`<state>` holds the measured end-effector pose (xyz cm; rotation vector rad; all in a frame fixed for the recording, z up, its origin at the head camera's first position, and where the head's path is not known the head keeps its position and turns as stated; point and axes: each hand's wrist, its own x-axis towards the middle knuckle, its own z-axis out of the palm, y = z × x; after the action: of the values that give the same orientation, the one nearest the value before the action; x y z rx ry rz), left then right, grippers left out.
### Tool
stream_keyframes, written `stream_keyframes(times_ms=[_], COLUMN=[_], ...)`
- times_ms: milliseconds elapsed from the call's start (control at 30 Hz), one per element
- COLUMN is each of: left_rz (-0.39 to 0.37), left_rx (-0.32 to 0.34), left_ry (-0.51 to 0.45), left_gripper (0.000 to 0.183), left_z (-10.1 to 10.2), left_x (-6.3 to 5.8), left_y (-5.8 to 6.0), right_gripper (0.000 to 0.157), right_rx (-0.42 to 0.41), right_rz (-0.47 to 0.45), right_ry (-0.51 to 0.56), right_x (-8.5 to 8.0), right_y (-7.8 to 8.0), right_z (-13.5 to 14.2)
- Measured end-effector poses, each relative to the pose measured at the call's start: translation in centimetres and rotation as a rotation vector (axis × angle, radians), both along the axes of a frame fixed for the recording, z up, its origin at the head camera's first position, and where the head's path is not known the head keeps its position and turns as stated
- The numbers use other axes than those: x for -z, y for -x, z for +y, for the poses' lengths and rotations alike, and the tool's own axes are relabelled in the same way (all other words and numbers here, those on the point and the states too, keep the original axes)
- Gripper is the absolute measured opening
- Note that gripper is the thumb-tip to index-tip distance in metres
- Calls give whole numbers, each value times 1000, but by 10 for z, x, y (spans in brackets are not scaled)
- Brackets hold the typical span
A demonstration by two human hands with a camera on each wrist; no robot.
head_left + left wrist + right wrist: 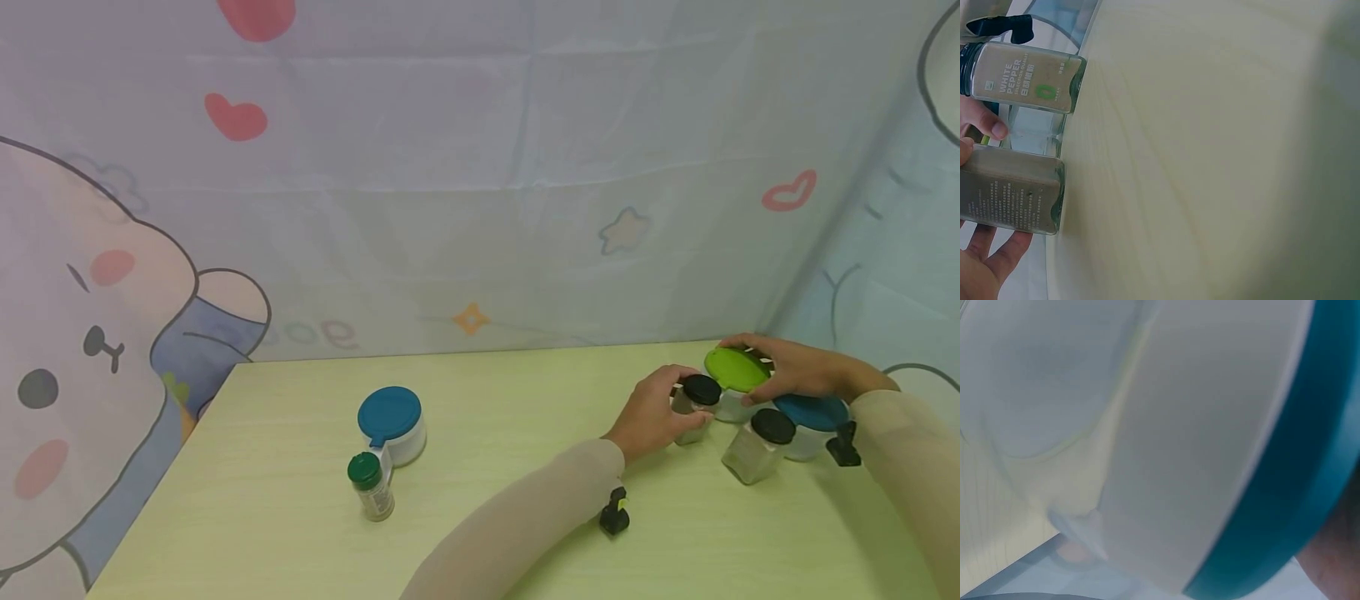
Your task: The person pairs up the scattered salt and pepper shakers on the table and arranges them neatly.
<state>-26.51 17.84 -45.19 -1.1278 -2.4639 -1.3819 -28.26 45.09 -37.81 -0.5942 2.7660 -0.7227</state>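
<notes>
My left hand (652, 417) grips a square glass spice jar (1010, 190) with a black lid (701, 389), thumb on one side and fingers on the other. My right hand (810, 371) spans a white round container with a lime-green lid (737, 369), thumb at the near side and fingers at the far side. The two held things stand close together. A second black-lidded jar (753, 454), labelled white pepper in the left wrist view, is just in front. Behind it, below my right wrist, sits a white container with a blue lid (812, 412), which fills much of the right wrist view.
Farther left on the pale table (510, 417) stand another blue-lidded white container (405, 437) and a small shaker with a green cap (371, 492). A printed cloth (450, 167) hangs along the table's back edge and the right side.
</notes>
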Motion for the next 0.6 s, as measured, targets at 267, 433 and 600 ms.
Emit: stream_keyframes(times_ms=[267,433,600], left_rz=[12,5,-4], left_rx=[-1,-3,3], left_ry=[4,1,-1], left_gripper=[52,51,51], left_z=[0,0,-2], left_x=[1,1,-3], left_y=[1,-2,-5], right_gripper=[86,85,84], right_rx=[-1,1,-4], right_rz=[-15,-10,-13], right_ry=[13,-3,5], right_x=[-1,-1,-1], right_y=[1,2,3], right_z=[-1,-2,-2])
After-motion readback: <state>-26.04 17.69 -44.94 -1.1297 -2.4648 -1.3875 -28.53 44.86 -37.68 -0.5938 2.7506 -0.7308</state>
